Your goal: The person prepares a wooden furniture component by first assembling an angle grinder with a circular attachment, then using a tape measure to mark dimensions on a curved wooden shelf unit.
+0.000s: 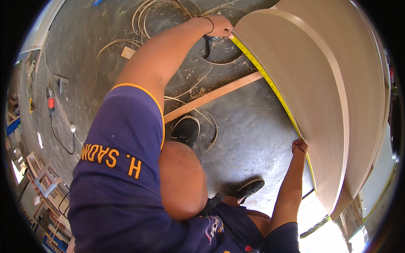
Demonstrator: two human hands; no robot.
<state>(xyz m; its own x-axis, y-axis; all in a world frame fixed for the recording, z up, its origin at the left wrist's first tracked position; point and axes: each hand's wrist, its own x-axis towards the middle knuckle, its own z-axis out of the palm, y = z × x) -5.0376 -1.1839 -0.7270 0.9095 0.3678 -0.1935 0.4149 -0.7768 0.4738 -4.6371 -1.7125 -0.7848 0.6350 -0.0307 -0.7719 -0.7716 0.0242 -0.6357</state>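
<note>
A yellow tape measure (270, 80) is drawn out along the near edge of a large light-brown wooden panel (295, 63). My left hand (220, 26), at the panel's far end, is closed on the tape; whatever else sits inside those fingers is hidden. Further down the same edge, my right hand (299, 145) pinches the tape against the panel. Past this hand the blade continues to the panel's nearer corner.
A wooden strip (215, 96) lies on the grey floor, touching the panel. Curled edging offcuts (145, 19) and shavings are scattered at the top. A corded red-and-grey power tool (51, 103) lies at left, near wooden frames (42, 179). Another panel (358, 63) stands behind.
</note>
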